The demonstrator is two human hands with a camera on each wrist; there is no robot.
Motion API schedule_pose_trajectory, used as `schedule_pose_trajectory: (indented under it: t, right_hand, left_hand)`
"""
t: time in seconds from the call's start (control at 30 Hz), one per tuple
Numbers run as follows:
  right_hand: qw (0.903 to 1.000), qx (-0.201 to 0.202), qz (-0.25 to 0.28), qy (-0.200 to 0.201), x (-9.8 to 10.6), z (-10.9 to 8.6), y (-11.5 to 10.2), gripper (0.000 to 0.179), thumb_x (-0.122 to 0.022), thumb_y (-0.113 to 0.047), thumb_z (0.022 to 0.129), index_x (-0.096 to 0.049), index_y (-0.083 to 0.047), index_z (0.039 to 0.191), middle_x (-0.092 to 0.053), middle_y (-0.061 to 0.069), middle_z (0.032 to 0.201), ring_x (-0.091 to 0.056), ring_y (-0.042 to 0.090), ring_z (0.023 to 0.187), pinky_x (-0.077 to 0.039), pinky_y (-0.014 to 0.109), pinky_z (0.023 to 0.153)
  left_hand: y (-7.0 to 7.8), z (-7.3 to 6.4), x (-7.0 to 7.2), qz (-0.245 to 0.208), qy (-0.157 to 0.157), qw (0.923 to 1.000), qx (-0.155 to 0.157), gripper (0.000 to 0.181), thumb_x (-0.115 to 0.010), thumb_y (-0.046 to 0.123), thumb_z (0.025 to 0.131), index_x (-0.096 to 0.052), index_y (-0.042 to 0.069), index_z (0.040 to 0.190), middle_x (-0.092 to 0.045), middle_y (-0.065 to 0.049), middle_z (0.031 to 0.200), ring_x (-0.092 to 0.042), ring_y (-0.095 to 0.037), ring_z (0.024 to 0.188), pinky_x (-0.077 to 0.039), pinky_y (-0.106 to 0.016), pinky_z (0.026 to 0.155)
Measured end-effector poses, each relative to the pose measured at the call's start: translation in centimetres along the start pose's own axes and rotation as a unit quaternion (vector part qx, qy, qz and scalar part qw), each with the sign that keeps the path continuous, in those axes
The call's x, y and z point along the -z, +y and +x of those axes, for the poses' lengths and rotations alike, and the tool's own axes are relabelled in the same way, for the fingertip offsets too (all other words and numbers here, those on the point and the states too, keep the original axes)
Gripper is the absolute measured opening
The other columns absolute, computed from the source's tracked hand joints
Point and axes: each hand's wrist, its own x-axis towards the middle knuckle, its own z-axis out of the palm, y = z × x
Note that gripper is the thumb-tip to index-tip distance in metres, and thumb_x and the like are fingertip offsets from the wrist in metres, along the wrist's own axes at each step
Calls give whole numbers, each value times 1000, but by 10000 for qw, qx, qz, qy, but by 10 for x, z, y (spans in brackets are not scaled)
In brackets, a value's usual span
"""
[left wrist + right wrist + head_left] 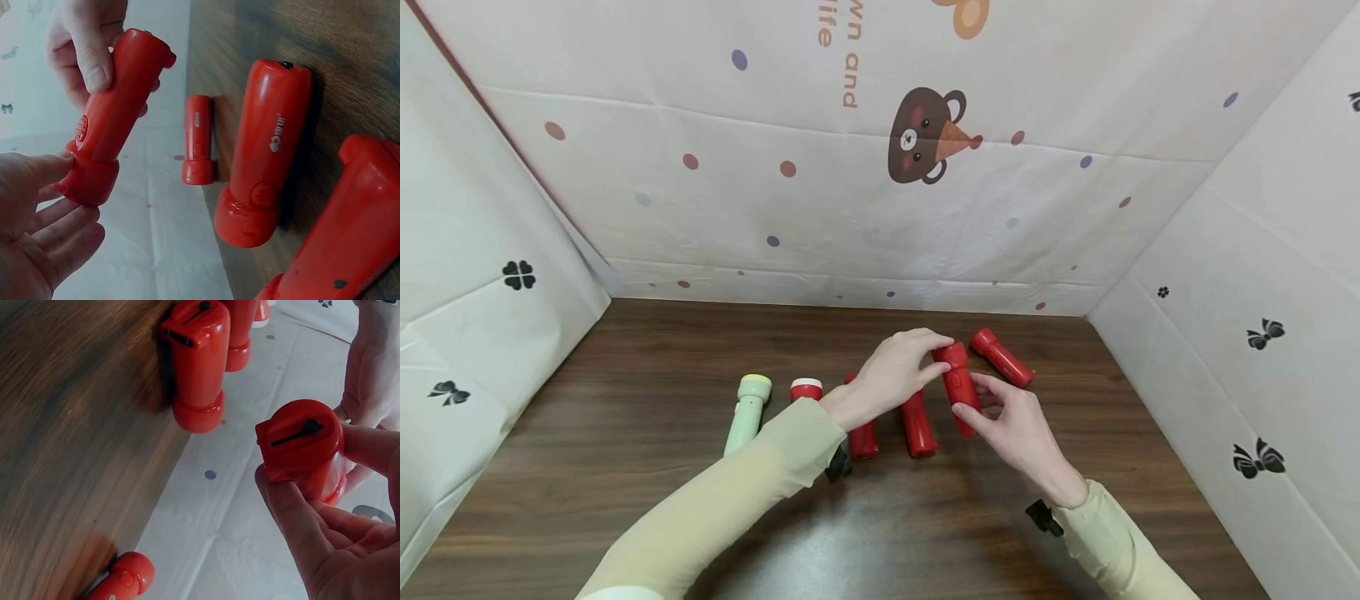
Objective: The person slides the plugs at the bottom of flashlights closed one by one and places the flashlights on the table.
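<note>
Both my hands hold one red flashlight point(958, 385) above the tabletop. Its wide head points away from me, and an oval button shows on its side. At the head end, my left hand point(887, 371) pinches it between thumb and fingers. My right hand point(1018, 423) grips the tail end, thumb on one side and fingers on the other. A black loop or cord lies across the tail cap point(300, 432) in the right wrist view. Another red flashlight point(917, 427) lies on the table just left of the held one, partly behind it in the head view.
Farther left on the wooden table point(647, 400) lie a red flashlight point(864, 442), a red one with a white rim point(806, 390) and a pale green one point(747, 417), each partly hidden by my left arm. One red flashlight point(1003, 358) lies back right. Printed sheets point(835, 208) wall three sides.
</note>
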Motion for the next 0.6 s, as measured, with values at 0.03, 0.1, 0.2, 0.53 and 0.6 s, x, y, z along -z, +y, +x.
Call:
schedule_pose_trajectory:
  t: [0.03,0.1,0.2,0.53,0.6]
  right_hand:
    - [10000,-46,-39,-30,0,0,1,50,-83,-19,91,-67,0,134,-80,13,108,-77,21,91,-66,29,77]
    - [9998,-147,-118,-106,1,1,2,50,-82,-20,92,-66,0,135,-80,13,108,-77,20,89,-65,28,75]
    - [9990,-293,-225,-268,1,2,5,52,-81,-23,92,-65,1,135,-79,14,110,-76,19,88,-65,30,75]
    - [9949,-624,-459,-645,1,10,14,54,-81,-26,92,-64,4,134,-81,14,101,-75,19,84,-62,29,69]
    - [9943,-657,-480,-694,0,11,16,53,-81,-26,92,-64,5,133,-81,14,99,-76,19,83,-61,28,68]
  left_hand:
    - [-1,2,-1,42,-69,10000,31,43,-75,20,99,-67,10,140,-73,-6,135,-71,-22,118,-61,-35,103]
    - [-3,5,-4,159,-212,9996,73,43,-74,21,99,-67,11,140,-73,-6,135,-71,-22,119,-60,-35,104]
    - [-6,11,-8,370,-390,9985,59,41,-73,21,100,-68,11,139,-74,-5,132,-71,-22,118,-60,-35,104]
    - [-8,34,-22,1048,-1101,9884,53,37,-71,19,101,-69,10,137,-76,-4,129,-69,-20,119,-57,-33,106]
    - [-9,38,-26,1184,-1233,9853,48,36,-71,20,101,-69,11,136,-77,-4,128,-69,-19,119,-57,-32,106]
